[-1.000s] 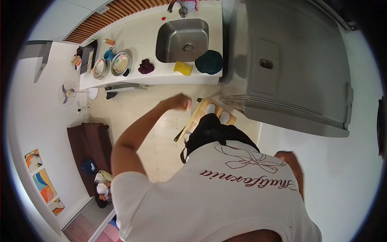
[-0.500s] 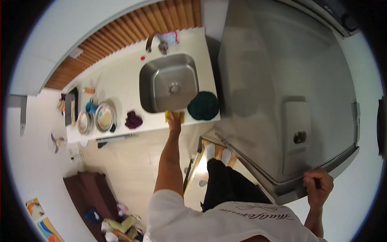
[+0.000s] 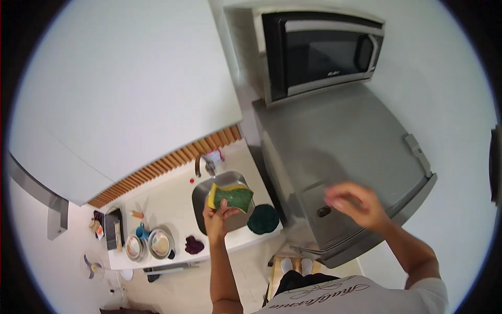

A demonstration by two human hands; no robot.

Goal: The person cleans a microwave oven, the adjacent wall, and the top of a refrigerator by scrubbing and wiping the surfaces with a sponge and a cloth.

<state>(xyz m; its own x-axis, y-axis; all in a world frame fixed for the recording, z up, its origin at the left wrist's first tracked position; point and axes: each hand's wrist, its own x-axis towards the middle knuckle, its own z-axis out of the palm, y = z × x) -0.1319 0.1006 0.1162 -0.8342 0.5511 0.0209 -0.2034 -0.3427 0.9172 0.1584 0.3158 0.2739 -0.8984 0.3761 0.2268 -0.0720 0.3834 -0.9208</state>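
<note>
My left hand [image 3: 217, 224] is closed on the lower edge of a yellow and green sponge [image 3: 232, 199], with the thumb on its green face. The sponge is held up over the steel sink [image 3: 201, 212] and hides part of the basin. My right hand [image 3: 361, 205] is raised above the grey refrigerator top [image 3: 340, 141], its fingers stretched leftward and slightly blurred, with nothing seen in them. A dark green cloth bundle [image 3: 263, 219] sits by the sink's front right corner. A purple cloth [image 3: 193, 245] lies on the counter to the left.
Stacked dishes [image 3: 160, 244] and a blue mug [image 3: 141, 231] stand on the left counter. The faucet [image 3: 205, 165] rises behind the sink. A microwave [image 3: 324, 55] is at the refrigerator's back. White cabinets [image 3: 120, 89] overhang the counter. My feet are on a wooden platform [image 3: 280, 272].
My left hand has lifted the sponge from the counter's front edge to above the sink. My right hand has moved from the refrigerator's edge to over its top. The view has tilted upward.
</note>
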